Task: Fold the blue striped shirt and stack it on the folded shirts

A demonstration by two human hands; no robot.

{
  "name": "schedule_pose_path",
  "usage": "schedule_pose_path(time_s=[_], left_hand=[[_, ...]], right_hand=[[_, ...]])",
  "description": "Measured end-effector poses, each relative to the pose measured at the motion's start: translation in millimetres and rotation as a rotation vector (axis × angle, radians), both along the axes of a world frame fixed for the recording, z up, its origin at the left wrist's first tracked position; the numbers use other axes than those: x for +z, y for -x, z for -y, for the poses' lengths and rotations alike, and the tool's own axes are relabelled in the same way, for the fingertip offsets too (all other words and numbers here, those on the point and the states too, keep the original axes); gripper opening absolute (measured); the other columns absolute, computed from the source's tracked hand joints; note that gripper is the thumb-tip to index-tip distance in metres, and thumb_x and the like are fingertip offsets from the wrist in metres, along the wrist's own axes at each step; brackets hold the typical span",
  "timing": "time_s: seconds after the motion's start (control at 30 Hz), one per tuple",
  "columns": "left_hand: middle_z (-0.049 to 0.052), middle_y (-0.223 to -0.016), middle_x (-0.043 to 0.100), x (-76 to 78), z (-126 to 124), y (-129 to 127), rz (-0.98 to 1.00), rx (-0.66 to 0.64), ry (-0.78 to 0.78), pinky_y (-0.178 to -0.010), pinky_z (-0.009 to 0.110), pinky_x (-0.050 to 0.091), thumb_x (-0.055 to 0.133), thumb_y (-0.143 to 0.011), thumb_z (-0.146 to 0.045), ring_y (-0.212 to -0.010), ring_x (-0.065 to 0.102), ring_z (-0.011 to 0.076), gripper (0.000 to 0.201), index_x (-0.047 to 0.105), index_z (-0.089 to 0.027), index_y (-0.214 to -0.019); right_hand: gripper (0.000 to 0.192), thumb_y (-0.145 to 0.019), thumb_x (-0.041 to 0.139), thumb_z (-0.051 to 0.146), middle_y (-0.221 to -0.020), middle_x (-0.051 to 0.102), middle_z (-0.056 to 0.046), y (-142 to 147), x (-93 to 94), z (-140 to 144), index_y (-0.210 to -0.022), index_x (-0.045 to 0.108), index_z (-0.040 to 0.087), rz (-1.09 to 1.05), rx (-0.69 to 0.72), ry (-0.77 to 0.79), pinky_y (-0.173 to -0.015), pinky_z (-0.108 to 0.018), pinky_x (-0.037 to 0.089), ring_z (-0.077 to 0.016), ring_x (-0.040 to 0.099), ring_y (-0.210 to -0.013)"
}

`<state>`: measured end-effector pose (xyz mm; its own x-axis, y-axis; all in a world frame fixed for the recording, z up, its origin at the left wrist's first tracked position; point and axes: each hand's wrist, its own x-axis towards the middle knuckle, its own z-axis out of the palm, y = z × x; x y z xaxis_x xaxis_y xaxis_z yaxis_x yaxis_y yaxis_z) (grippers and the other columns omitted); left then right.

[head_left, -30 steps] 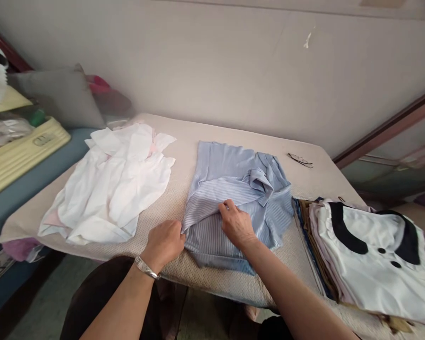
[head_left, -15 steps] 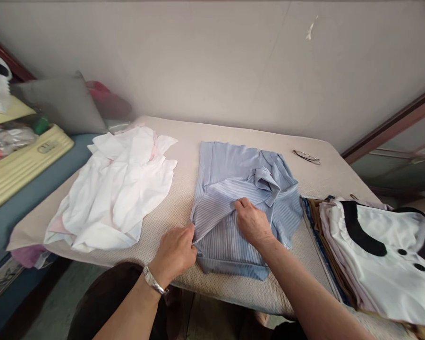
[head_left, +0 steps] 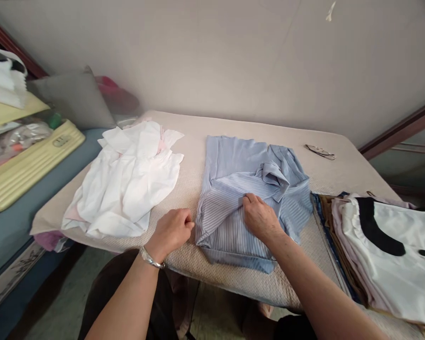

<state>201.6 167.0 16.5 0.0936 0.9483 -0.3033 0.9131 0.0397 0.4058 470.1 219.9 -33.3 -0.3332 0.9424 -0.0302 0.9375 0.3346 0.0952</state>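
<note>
We see a pale blue striped shirt (head_left: 248,189), partly folded, lying in the middle of the beige padded surface (head_left: 241,130). Its long axis runs near to far, with the hem at the near edge and the collar turned up toward the far right. A fold of striped cloth crosses it on a slant from near left to far right.

The right hand (head_left: 260,218) rests flat on that fold, fingers bent and pressing the cloth down; its grip closes on nothing. The left hand (head_left: 172,229) is loosely clenched just beside the shirt's near left edge, and we cannot tell whether it still touches or pinches the fabric. A silver bracelet (head_left: 150,259) sits on that wrist.

To the left, near but apart from the shirt, lies a rumpled heap of white garments (head_left: 127,182). To the right stands a stack of folded clothes topped by a white blouse with a black collar (head_left: 393,245). A pair of spectacles (head_left: 319,151) lies at the far right of the surface. Further left, a grey cushion (head_left: 74,97) leans by the wall.
</note>
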Motion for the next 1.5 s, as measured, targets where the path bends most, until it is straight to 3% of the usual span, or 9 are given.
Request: schedule_pose_path(time_s=[0.17,0.37,0.6,0.7,0.83,1.0,1.23,1.37,1.5], left_hand=[[0.000,-0.082,0.068,-2.9,3.4,-13.6,0.190,-0.104,-0.023,-0.068,0.027,0.039,0.063,-0.089,-0.021,-0.079,0.062,0.0162,0.004,0.061,-0.020,-0.086],[0.005,-0.092,0.067,-11.1,6.0,-15.8,-0.013,-0.206,0.059,-0.065,0.030,0.038,0.070,-0.085,-0.024,-0.085,0.063,0.0214,0.014,0.058,-0.020,-0.091],[0.008,-0.103,0.068,-14.8,2.9,-15.3,0.004,-0.184,0.078,-0.072,0.032,0.042,0.069,-0.087,-0.030,-0.095,0.065,0.0253,0.031,0.053,-0.019,-0.111],[0.008,-0.102,0.069,-12.9,0.1,-12.6,0.020,-0.167,0.055,-0.075,0.032,0.043,0.060,-0.092,-0.024,-0.095,0.065,0.0240,0.024,0.053,-0.019,-0.113],[0.006,-0.095,0.070,-5.2,-2.3,-2.9,-0.030,-0.097,0.042,-0.071,0.032,0.043,0.057,-0.091,-0.024,-0.089,0.066,0.0231,0.013,0.057,-0.020,-0.104],[0.009,-0.095,0.071,-0.7,4.4,-1.8,-0.095,-0.223,0.228,-0.065,0.033,0.044,0.070,-0.080,-0.054,-0.088,0.068,0.0279,0.037,0.063,-0.019,-0.088],[0.011,-0.089,0.072,-7.8,7.7,-12.7,-0.128,-0.217,0.174,-0.065,0.033,0.044,0.058,-0.084,-0.035,-0.085,0.069,0.0268,0.018,0.065,-0.018,-0.085],[0.012,-0.083,0.072,-6.7,8.9,-15.2,-0.088,-0.157,0.216,-0.064,0.033,0.045,0.056,-0.086,-0.048,-0.081,0.069,0.0270,0.033,0.067,-0.017,-0.082],[0.015,-0.096,0.073,-10.1,12.7,-16.6,-0.185,-0.158,0.144,-0.069,0.035,0.047,0.052,-0.086,-0.033,-0.091,0.070,0.0296,0.023,0.067,-0.017,-0.088]], right_hand=[[0.025,-0.090,0.047,0.002,-0.114,0.060,-0.015,0.1,1.5,1.8,-0.107,0.063,0.013,-0.009,0.014,0.021,-0.086,-0.033,0.048,-0.0273,0.058,-0.106],[0.025,-0.090,0.047,0.002,-0.114,0.060,-0.018,-1.6,0.1,1.6,-0.107,0.063,0.010,-0.005,-0.002,0.006,-0.087,-0.034,0.047,-0.0277,0.057,-0.105],[0.020,-0.092,0.047,0.005,-0.107,0.060,-0.017,-1.2,1.1,1.7,-0.103,0.064,0.009,0.032,-0.025,-0.022,-0.088,-0.035,0.046,-0.0278,0.056,-0.104],[0.019,-0.093,0.046,0.006,-0.109,0.060,-0.017,-2.3,5.0,1.9,-0.103,0.063,0.009,0.035,-0.041,-0.019,-0.086,-0.034,0.045,-0.0273,0.056,-0.104],[0.021,-0.092,0.045,0.007,-0.113,0.060,-0.014,1.1,14.7,7.5,-0.107,0.059,0.014,-0.010,-0.063,-0.067,-0.070,-0.032,0.042,-0.0250,0.057,-0.100],[0.018,-0.088,0.050,0.005,-0.102,0.059,-0.009,20.1,15.7,27.9,-0.098,0.058,0.017,-0.178,0.172,-0.124,-0.070,-0.032,0.040,-0.0231,0.055,-0.096],[0.021,-0.092,0.052,0.006,-0.111,0.060,-0.010,46.3,0.7,48.5,-0.107,0.062,0.017,-0.380,0.444,-0.066,-0.084,-0.036,0.045,-0.0235,0.052,-0.100],[0.012,-0.093,0.056,0.009,-0.107,0.061,-0.008,52.2,-4.1,48.0,-0.096,0.063,0.018,-0.372,0.474,-0.067,-0.081,-0.035,0.045,-0.0224,0.052,-0.096],[0.011,-0.093,0.057,0.009,-0.103,0.061,-0.007,51.5,-4.6,48.3,-0.090,0.062,0.017,-0.356,0.477,-0.084,-0.080,-0.034,0.044,-0.0214,0.051,-0.093]])
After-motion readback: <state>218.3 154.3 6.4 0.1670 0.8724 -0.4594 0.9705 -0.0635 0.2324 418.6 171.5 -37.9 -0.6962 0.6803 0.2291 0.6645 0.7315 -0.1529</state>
